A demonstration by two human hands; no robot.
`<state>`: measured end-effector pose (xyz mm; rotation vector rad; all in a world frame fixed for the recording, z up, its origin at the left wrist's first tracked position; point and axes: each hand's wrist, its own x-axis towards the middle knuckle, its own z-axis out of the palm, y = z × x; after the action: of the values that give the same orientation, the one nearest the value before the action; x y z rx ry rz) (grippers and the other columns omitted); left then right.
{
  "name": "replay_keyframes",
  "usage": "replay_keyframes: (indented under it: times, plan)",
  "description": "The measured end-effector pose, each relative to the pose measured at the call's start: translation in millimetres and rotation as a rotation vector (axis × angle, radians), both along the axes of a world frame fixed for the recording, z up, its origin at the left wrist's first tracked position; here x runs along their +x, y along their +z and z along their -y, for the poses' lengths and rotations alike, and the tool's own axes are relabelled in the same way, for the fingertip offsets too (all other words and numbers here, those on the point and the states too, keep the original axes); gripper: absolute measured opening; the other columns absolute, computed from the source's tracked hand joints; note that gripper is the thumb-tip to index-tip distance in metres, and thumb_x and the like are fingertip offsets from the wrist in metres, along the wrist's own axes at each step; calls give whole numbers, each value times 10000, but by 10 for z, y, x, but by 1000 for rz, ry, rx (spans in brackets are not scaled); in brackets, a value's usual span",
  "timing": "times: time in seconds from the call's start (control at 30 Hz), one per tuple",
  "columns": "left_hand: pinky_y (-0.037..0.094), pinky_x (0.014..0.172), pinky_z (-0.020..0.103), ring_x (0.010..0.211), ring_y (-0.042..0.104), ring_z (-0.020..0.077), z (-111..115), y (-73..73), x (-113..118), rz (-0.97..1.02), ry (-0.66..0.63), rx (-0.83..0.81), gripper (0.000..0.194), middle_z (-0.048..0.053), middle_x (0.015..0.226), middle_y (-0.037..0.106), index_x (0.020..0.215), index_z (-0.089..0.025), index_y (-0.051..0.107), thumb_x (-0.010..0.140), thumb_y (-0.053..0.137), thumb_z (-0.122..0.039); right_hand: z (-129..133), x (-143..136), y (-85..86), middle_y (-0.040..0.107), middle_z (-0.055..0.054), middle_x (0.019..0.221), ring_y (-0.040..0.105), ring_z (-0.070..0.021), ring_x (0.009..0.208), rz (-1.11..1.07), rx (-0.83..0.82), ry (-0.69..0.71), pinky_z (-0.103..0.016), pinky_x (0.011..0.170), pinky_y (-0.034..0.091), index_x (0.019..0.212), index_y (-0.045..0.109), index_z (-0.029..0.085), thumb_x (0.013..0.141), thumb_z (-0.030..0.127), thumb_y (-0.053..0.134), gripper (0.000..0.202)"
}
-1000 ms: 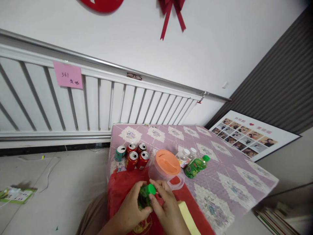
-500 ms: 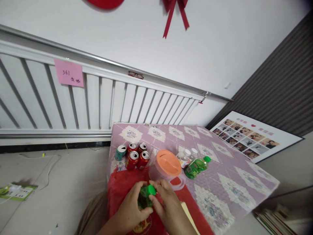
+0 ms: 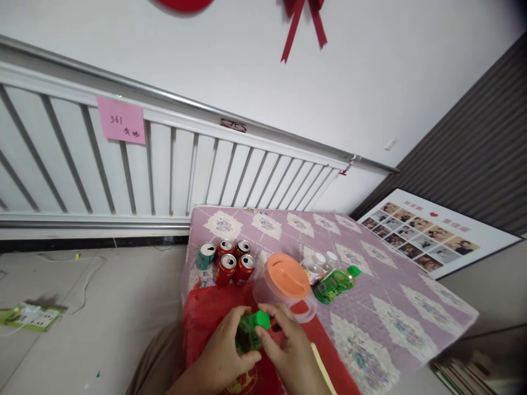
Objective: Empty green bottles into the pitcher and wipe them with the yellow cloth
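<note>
Over the red cloth at the table's near side, my left hand is wrapped round the body of a green plastic bottle. My right hand pinches the bottle's green cap between thumb and fingers. The bottle leans toward the right, its cap in place on the neck. Just beyond my hands stands a clear pitcher with an orange lid. Another green bottle lies on its side to the right of the pitcher.
Several opened drink cans cluster at the left of the flowered tablecloth. Two clear bottles lie behind the pitcher. A white radiator runs along the wall. A power strip sits on the floor at left.
The view has shifted slightly. Both hands stay on the bottle; the right hand's fingers have opened a little around the cap.
</note>
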<state>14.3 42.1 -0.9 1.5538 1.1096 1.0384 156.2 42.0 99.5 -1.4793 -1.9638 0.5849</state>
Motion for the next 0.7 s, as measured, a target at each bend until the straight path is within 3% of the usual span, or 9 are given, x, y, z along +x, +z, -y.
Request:
replay_keyframes:
  times: [0.2, 0.53, 0.7]
  plan:
    - [410, 1004, 359, 1134, 543, 238, -8, 53, -5, 12, -3, -9, 665, 90, 1236, 571, 1222, -193, 431, 603, 649, -84, -57, 1, 173, 626, -80, 1034, 596, -207, 960, 74, -53, 137, -326, 871, 482, 1105, 628, 203, 793, 144, 549, 327]
    - [420, 976, 341, 1092, 556, 229, -19, 82, -2, 27, 5, 3, 642, 65, 1188, 594, 1192, -217, 459, 596, 658, -82, -185, -77, 601, 653, -53, 912, 582, -199, 852, 335, -154, 418, -318, 798, 463, 910, 683, 226, 789, 107, 533, 227]
    - [411, 976, 333, 1094, 552, 236, -18, 78, -10, 18, -7, -19, 654, 62, 1201, 594, 1187, -218, 471, 580, 672, -88, -252, -137, 701, 679, -53, 866, 595, -189, 793, 383, -164, 550, -301, 766, 466, 849, 681, 214, 858, 179, 465, 219]
